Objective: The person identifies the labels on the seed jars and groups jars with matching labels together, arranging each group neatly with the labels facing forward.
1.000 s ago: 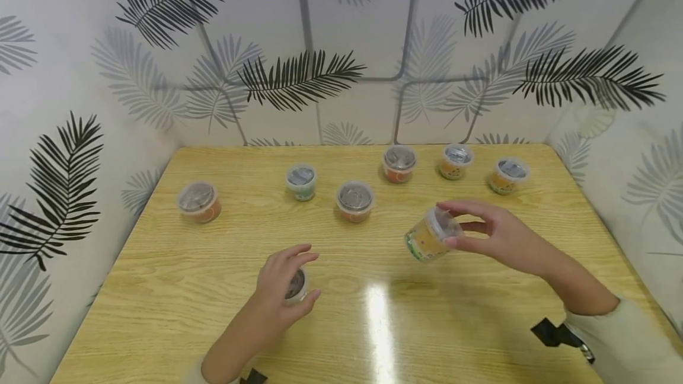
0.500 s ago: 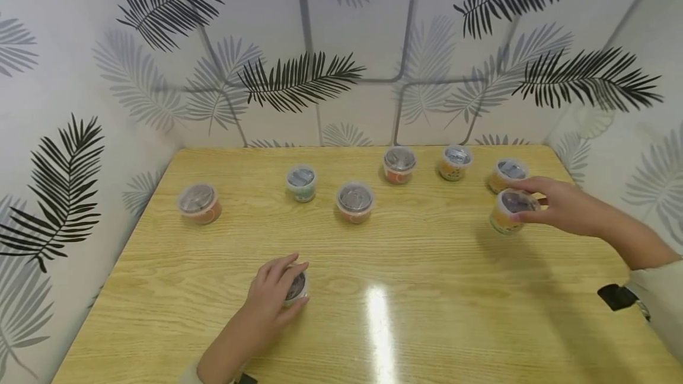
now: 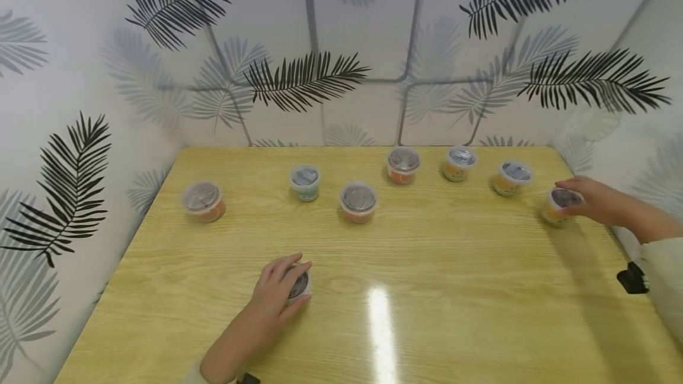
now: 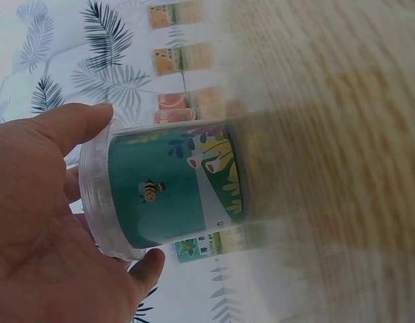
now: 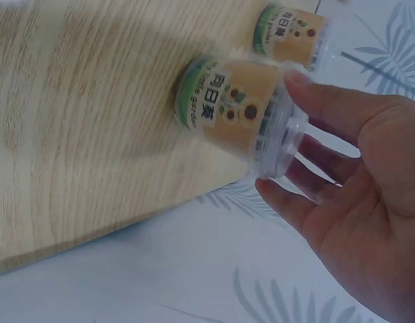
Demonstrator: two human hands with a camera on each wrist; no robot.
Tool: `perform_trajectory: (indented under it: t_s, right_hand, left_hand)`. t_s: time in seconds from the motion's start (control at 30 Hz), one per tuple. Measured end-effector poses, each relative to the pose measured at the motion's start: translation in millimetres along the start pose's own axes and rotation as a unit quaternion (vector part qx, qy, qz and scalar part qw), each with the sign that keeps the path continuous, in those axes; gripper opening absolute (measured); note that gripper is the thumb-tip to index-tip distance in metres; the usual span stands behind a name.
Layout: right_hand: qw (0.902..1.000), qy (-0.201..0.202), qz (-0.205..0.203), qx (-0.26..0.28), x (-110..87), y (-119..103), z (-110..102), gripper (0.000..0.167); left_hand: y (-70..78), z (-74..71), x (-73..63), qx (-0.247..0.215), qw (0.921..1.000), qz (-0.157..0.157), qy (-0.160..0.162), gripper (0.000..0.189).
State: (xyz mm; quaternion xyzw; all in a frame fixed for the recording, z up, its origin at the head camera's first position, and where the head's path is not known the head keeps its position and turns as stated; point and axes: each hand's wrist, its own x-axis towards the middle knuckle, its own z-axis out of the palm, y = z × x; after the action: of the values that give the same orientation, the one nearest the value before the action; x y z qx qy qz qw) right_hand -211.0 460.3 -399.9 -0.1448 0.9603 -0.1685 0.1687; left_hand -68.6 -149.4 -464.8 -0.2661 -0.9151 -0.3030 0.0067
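Observation:
My left hand (image 3: 274,289) curls round the lid of a teal plastic cup (image 4: 173,182) with a bee print, standing upright on the wooden table (image 3: 453,313). Over at the table's right edge, my right hand (image 3: 600,200) grips an orange lidded cup (image 5: 227,108) by its clear lid; its base is right at the tabletop. Thumb and fingers span that lid in the right wrist view. Another orange cup (image 3: 512,178) stands just left of the right hand. In the head view the left hand hides part of the teal cup.
Several more lidded cups stand towards the back: an orange cup (image 3: 459,163), a red cup (image 3: 402,165), a nearer red cup (image 3: 358,201), a small green cup (image 3: 305,182) and a reddish cup (image 3: 204,201) at far left. A leaf-patterned wall (image 3: 363,105) borders the table.
My right hand has carried the orange cup from mid-table to the right edge and lowered it. My left hand, loose around the teal cup a second ago, has closed on its lid.

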Motion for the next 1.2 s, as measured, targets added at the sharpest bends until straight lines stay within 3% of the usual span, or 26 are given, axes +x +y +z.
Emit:
perform_trajectory:
  t_s: [0.23,0.4,0.73,0.93,1.2]
  right_hand:
    - [0.9991,0.011,-0.026,-0.033,10.3,20,-2,0.057]
    - [0.9989,0.013,-0.016,-0.042,17.8,22,-7,0.057]
    - [0.9995,0.022,0.018,0.016,23.4,30,-5,0.057]
    - [0.9990,0.038,0.013,0.021,31.0,32,-4,0.055]
    - [0.9976,0.022,0.025,0.061,25.6,31,-1,0.061]
  left_hand:
    - [0.9,1.5,2.7,-0.005,1.0000,0.000,-0.007,0.051]
    - [1.1,0.0,2.6,-0.001,1.0000,-0.003,-0.005,0.051]
    - [0.2,3.2,1.9,-0.003,0.9999,0.012,0.006,0.052]
    - [-1.1,2.9,2.1,-0.011,0.9999,-0.004,0.011,0.052]
    - [-4.4,3.2,1.6,-0.025,0.9996,0.000,0.010,0.052]
